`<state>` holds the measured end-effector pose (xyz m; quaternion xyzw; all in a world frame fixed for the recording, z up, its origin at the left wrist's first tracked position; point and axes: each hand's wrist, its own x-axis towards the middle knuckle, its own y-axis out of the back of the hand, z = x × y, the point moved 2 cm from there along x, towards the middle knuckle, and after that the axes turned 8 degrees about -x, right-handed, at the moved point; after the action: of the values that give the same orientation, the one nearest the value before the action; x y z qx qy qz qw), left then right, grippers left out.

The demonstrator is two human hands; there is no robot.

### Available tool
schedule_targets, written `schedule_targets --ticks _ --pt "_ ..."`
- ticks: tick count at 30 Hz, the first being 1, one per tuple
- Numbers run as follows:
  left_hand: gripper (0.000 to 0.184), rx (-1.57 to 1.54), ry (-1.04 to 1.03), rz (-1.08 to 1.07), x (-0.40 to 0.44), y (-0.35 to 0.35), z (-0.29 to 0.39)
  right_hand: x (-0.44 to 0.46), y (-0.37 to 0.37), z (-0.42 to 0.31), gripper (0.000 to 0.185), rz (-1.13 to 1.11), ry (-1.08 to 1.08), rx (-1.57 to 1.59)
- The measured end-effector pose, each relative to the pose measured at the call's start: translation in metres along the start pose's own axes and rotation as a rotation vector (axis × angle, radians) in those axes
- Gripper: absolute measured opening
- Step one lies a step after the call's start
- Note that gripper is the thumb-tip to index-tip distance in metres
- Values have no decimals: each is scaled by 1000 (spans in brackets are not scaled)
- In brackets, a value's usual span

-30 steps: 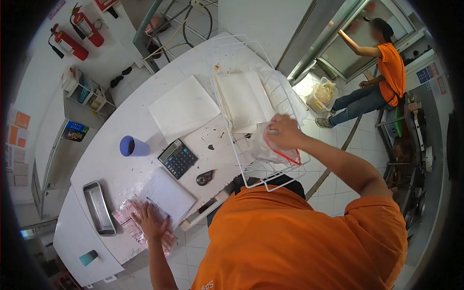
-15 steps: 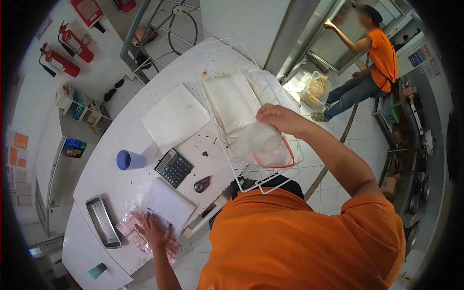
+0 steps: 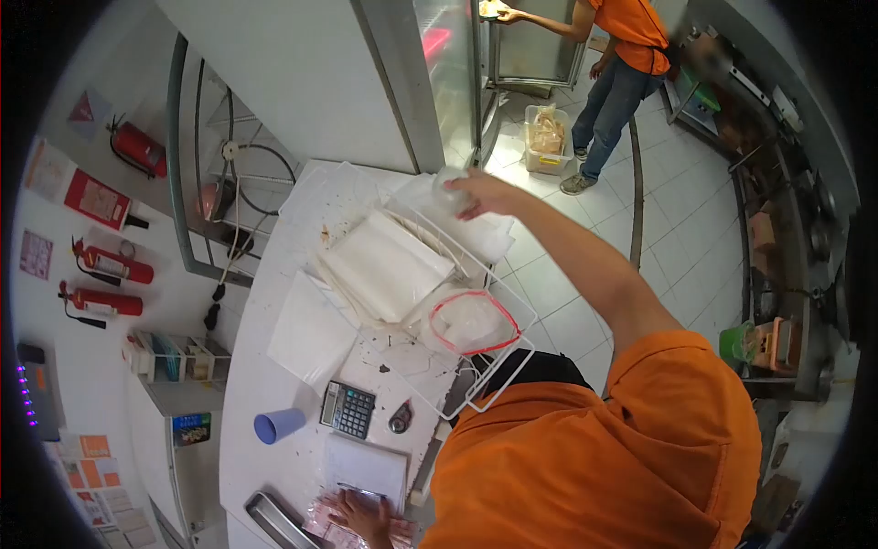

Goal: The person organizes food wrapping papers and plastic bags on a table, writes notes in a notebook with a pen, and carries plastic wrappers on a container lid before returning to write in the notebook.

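Observation:
My right hand (image 3: 483, 196) is raised over the far edge of the white table (image 3: 245, 384), its fingers closed on a clear, see-through item (image 3: 450, 190) whose shape is blurred. Nearer me, a clear plastic bag with a red rim (image 3: 476, 322) lies in the white wire rack (image 3: 498, 389), beside a stack of white sheets (image 3: 384, 265). My left hand (image 3: 362, 519) rests with fingers spread on pink-printed plastic packets (image 3: 320, 523), at the lower edge of a notepad (image 3: 366, 468) with a pen (image 3: 361, 490) on it.
A calculator (image 3: 347, 409), a correction-tape dispenser (image 3: 400, 418), a blue cup (image 3: 279, 425) and a metal tray (image 3: 274, 522) are on the table. Beyond it, a person in orange (image 3: 631, 37) stands at an open glass-door cabinet, near a plastic bin (image 3: 547, 151) on the floor.
My right hand has moved away from the red-rimmed bag toward the table's far edge, now with a clear item. The view has turned. The other person's hand now holds something at the cabinet.

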<state>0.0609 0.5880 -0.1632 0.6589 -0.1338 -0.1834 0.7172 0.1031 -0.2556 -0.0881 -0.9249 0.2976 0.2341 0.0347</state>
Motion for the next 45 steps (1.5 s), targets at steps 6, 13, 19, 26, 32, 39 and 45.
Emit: schedule_targets --ticks 6,13,19,26,32,39,45 --pt "106 53 8 -1 1 -6 -10 42 -5 67 96 139 -86 -1002" --pt "104 -24 71 -31 3 6 5 57 6 62 96 248 76 -1135" --pt "101 -78 166 -106 9 22 18 -54 -105 -64 42 278 850 -733" --pt "99 -51 162 -89 6 19 15 -49 -245 -9 61 -563 638 -1394" --pt "98 -82 165 -48 7 21 17 8 -217 20 78 -622 427 -1163" --pt "96 -132 147 -34 9 26 18 -19 -176 -73 41 -404 548 -1192" --pt "95 -128 142 -68 9 29 20 -46 -234 -13 39 -462 741 -1601"
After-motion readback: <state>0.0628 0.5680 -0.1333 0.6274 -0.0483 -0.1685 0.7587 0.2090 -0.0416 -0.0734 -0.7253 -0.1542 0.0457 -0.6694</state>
